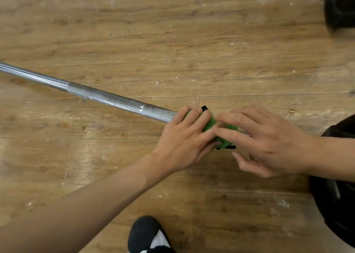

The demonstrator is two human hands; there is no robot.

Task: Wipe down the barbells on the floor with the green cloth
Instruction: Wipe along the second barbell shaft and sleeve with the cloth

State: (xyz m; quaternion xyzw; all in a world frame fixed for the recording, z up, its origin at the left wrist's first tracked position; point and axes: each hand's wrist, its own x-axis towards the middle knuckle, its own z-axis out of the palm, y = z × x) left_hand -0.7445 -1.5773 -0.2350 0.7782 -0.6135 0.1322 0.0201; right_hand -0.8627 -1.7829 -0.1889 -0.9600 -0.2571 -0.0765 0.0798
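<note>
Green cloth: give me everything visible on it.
The green cloth is bright green, soft-looking fabric with black edging showing at its far and near ends. It is bunched over the steel barbell, which lies on the wooden floor. Most of the cloth is hidden: the left hand curls over it, and the right hand touches it with straight fingers.

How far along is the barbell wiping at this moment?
Done: cannot tell; the barbell shows no sign of which parts were wiped. In hand: the left hand grips the green cloth round the bar, and the right hand presses on it. Remaining: possibly the exposed length leftward; only one barbell is visible.
</note>
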